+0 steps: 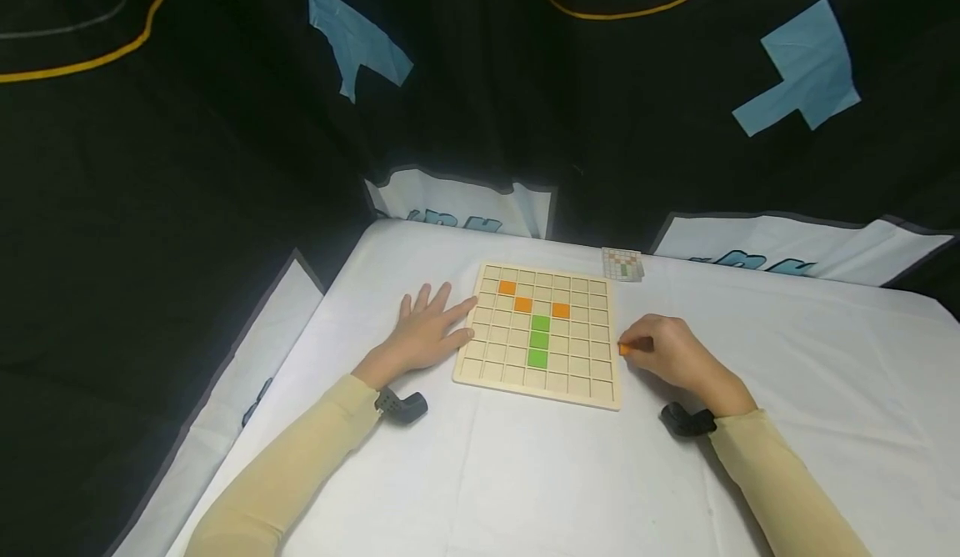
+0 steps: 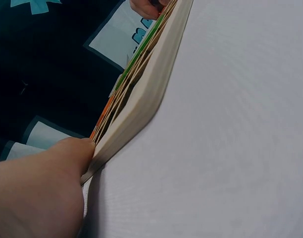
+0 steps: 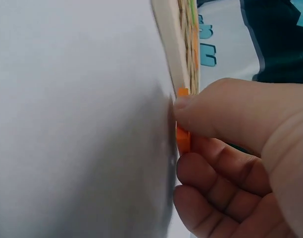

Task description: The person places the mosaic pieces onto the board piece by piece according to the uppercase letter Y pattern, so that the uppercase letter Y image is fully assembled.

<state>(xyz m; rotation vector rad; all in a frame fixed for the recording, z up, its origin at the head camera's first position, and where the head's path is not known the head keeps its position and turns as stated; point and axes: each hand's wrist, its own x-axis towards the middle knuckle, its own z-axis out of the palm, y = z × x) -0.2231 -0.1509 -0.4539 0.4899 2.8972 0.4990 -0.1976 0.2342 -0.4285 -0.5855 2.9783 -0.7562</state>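
Note:
A square wooden grid board (image 1: 498, 357) lies on the white table, with three orange tiles (image 1: 561, 311) and three green tiles (image 1: 538, 340) set in its cells. The left hand (image 1: 426, 332) rests at the board's left edge, fingers spread, thumb and index finger touching the rim. Just off the board's right edge, the right hand (image 1: 671, 355) pinches an orange tile (image 3: 183, 140) between thumb and fingers. In the right wrist view the other fingers curl beneath it. From the left wrist view, the left thumb (image 2: 75, 153) presses at the board's corner.
A small card (image 1: 622, 264) printed with a coloured grid pattern lies beyond the board's far right corner. White cloth (image 1: 540, 474) covers the table. Dark curtains with blue tape pieces (image 1: 806, 65) hang behind. Each wrist wears a black camera (image 1: 405, 407).

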